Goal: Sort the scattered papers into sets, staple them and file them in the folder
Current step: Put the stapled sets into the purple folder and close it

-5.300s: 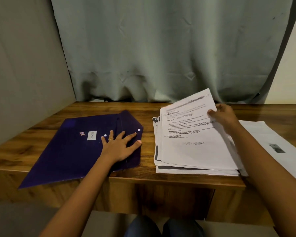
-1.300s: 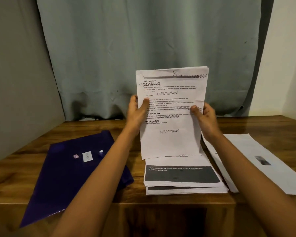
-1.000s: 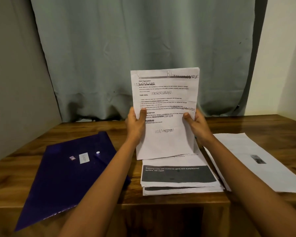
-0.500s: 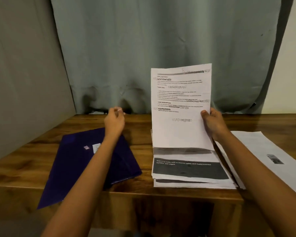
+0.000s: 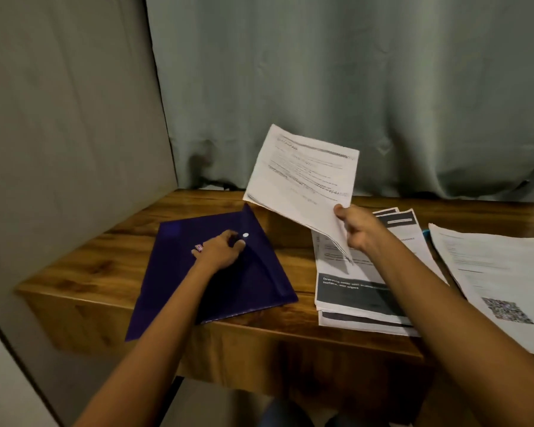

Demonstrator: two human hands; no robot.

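A dark purple folder (image 5: 216, 278) lies on the left half of the wooden desk (image 5: 105, 260), its flap closed with a white snap button (image 5: 245, 235). My left hand (image 5: 221, 249) sits on the folder, fingers curled at the flap's edge just beside the snap. My right hand (image 5: 355, 229) pinches the lower right corner of a thin set of printed papers (image 5: 302, 177). It holds them tilted in the air between the folder and a stack of papers (image 5: 352, 291) at the desk's front.
More printed sheets (image 5: 494, 272), one with a QR code, lie at the right and overhang the desk's front edge. A small blue object (image 5: 426, 232) peeks out between the two piles. A grey curtain (image 5: 321, 87) hangs behind; a wall panel closes the left side.
My left hand let go of the held papers and dropped onto the folder by its snap. My right hand alone lowered and tilted the papers towards the left.
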